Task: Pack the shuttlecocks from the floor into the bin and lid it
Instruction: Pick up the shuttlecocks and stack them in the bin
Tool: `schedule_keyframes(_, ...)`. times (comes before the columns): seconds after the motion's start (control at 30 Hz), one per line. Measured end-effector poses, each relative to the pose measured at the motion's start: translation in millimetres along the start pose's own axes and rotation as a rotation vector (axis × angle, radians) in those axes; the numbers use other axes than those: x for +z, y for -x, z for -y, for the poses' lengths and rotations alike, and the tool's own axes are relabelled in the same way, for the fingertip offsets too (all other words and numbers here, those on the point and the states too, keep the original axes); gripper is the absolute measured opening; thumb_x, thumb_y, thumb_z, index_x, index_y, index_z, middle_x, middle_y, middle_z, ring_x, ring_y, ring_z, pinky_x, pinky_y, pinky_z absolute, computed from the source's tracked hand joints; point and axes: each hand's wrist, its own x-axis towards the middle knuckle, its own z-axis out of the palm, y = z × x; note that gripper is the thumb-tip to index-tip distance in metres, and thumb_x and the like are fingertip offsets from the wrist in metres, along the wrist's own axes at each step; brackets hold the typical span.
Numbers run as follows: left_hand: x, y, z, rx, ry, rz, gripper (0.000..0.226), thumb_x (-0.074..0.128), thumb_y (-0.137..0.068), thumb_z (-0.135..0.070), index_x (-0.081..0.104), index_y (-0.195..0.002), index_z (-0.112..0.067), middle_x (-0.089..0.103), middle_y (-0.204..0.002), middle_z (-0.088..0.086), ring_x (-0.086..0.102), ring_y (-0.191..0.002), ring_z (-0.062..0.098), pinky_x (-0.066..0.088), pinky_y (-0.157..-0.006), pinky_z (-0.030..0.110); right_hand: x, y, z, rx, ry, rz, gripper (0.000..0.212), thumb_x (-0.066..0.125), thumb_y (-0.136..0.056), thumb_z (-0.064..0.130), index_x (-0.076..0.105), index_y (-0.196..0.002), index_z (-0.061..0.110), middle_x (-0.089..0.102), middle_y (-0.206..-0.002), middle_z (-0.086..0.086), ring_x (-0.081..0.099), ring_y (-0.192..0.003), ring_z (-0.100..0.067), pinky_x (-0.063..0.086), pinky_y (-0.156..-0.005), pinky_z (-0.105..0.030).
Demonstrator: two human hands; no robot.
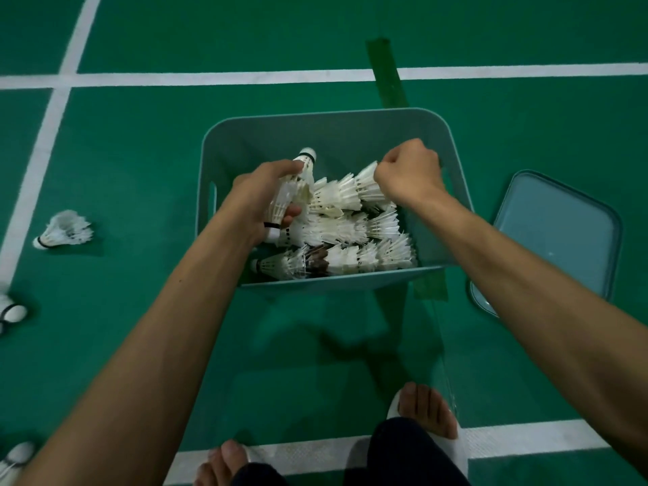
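A teal bin (280,135) stands on the green court floor, holding several rows of nested white shuttlecocks (350,233). My left hand (261,194) is inside the bin over its left side, closed around a stack of shuttlecocks (298,180) with a cork tip pointing up and away. My right hand (408,171) is a closed fist over the bin's right side, fingers pinched on the feathers of a shuttlecock row (364,185). The teal lid (561,236) lies flat on the floor to the right of the bin.
Loose shuttlecocks lie on the floor at the left: one (65,229) near a white court line, others (12,312) (14,457) at the frame's left edge. My feet in white sandals (426,412) stand below the bin. Dark green tape strips (385,71) cross the floor.
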Motion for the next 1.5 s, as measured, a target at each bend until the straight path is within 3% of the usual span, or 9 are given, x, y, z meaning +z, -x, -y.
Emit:
schedule_keyframes(0.13, -2, -1, 2, -0.008, 0.016, 0.033, 0.040, 0.073, -0.088, -0.033, 0.065, -0.118, -0.009, 0.070, -0.071, 0.006, 0.062, -0.051, 0.015, 0.051, -0.049, 0.024, 16, -10, -3, 0.175, -0.143, 0.129, 0.020, 0.057, -0.093, 0.008, 0.073, -0.093, -0.003, 0.076, -0.083, -0.016, 0.065, -0.058, -0.023, 0.064, -0.072, -0.048)
schedule_keyframes(0.33, -10, 8, 5, 0.035, 0.057, 0.060, 0.040, 0.072, -0.088, -0.038, 0.065, -0.119, -0.013, 0.070, -0.073, 0.005, 0.062, -0.052, 0.015, 0.050, -0.048, 0.023, 16, -15, -10, 0.271, -0.176, 0.187, 0.022, 0.058, -0.096, 0.008, 0.066, -0.114, -0.002, 0.070, -0.083, -0.009, 0.066, -0.061, -0.019, 0.057, -0.050, -0.026)
schedule_keyframes(0.5, 3, 20, 1, 0.133, -0.043, 0.005, 0.044, 0.077, -0.086, -0.043, 0.068, -0.112, -0.008, 0.074, -0.082, 0.008, 0.064, -0.050, 0.012, 0.051, -0.046, 0.022, -9, 9, 1, -0.089, -0.051, -0.147, 0.012, 0.066, -0.086, 0.017, 0.075, -0.086, 0.011, 0.074, -0.081, -0.001, 0.071, -0.080, -0.017, 0.058, -0.074, -0.032)
schedule_keyframes(0.67, 27, 22, 2, 0.104, 0.125, 0.073, 0.040, 0.068, -0.092, -0.050, 0.069, -0.108, -0.013, 0.072, -0.078, 0.005, 0.060, -0.048, 0.013, 0.047, -0.045, 0.022, -18, 57, 26, -0.290, -0.251, 0.047, 0.003, 0.072, -0.083, 0.014, 0.071, -0.085, 0.015, 0.070, -0.075, 0.006, 0.061, -0.066, 0.001, 0.048, -0.060, -0.009)
schedule_keyframes(0.87, 50, 19, 20, 0.108, 0.213, 0.158, 0.047, 0.066, -0.094, -0.039, 0.063, -0.125, -0.003, 0.068, -0.077, 0.009, 0.058, -0.051, 0.018, 0.046, -0.045, 0.025, -8, 58, 27, 0.289, -0.840, 0.169, 0.039, 0.070, -0.091, 0.036, 0.072, -0.088, -0.003, 0.073, -0.071, -0.013, 0.061, -0.054, -0.019, 0.049, -0.053, -0.030)
schedule_keyframes(1.1, 48, 28, 15, 0.181, -0.068, 0.087, 0.030, 0.075, -0.090, -0.031, 0.068, -0.112, -0.012, 0.075, -0.101, 0.006, 0.061, -0.051, 0.014, 0.049, -0.047, 0.024, -10, 38, 23, 0.322, -0.961, 0.047, 0.009, 0.073, -0.092, 0.012, 0.073, -0.093, 0.003, 0.077, -0.092, -0.011, 0.071, -0.068, -0.020, 0.058, -0.059, -0.030)
schedule_keyframes(1.3, 17, 25, 10, 0.392, -0.554, -0.308, 0.016, 0.069, -0.088, -0.033, 0.069, -0.095, -0.018, 0.070, -0.081, -0.005, 0.066, -0.066, 0.015, 0.056, -0.071, 0.033, -25, 25, 5, -0.197, -0.048, -0.364, 0.018, 0.063, -0.096, 0.027, 0.073, -0.084, 0.019, 0.074, -0.079, 0.002, 0.066, -0.073, -0.017, 0.051, -0.067, -0.028)
schedule_keyframes(1.4, 3, 27, 4, 0.384, -0.885, -0.501, 0.034, 0.067, -0.085, -0.033, 0.058, -0.115, -0.020, 0.057, -0.090, -0.003, 0.054, -0.082, 0.026, 0.040, -0.075, 0.035, -25, 24, 1, -0.230, 0.297, -0.415, 0.020, 0.056, -0.098, 0.021, 0.070, -0.088, 0.010, 0.069, -0.082, -0.013, 0.063, -0.077, -0.034, 0.039, -0.063, -0.031)
schedule_keyframes(1.5, 1, 23, 4, 0.242, -1.110, -0.387, 0.058, 0.061, -0.087, -0.022, 0.038, -0.140, -0.020, 0.055, -0.100, 0.006, 0.051, -0.087, 0.030, 0.040, -0.077, 0.040, -20, 24, -2, -0.220, 0.391, -0.359, 0.015, 0.058, -0.094, 0.011, 0.059, -0.080, 0.008, 0.061, -0.078, -0.017, 0.057, -0.073, -0.036, 0.039, -0.061, -0.035)
